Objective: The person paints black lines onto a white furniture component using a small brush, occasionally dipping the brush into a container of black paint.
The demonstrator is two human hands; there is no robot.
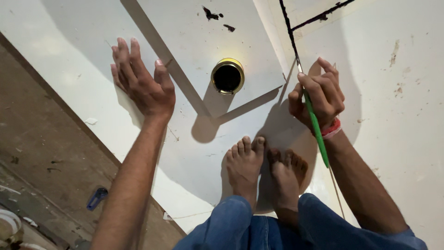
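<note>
My left hand [141, 81] rests flat on a white board [92, 55], fingers spread, holding nothing. My right hand [319, 95] grips a thin paintbrush with a green handle [317, 125], its tip at a black painted line [289, 28] that runs along the edge of a raised white panel [194, 41]. A small open tin of black paint [227, 76] with a gold rim stands on that panel, between my two hands. My bare feet [263, 166] stand on the board below the tin.
Black paint smears [212, 14] mark the panel near the top. A second black line [323, 14] branches off to the right. A bare brown floor [41, 153] lies left of the board, with a small blue object [97, 198] on it.
</note>
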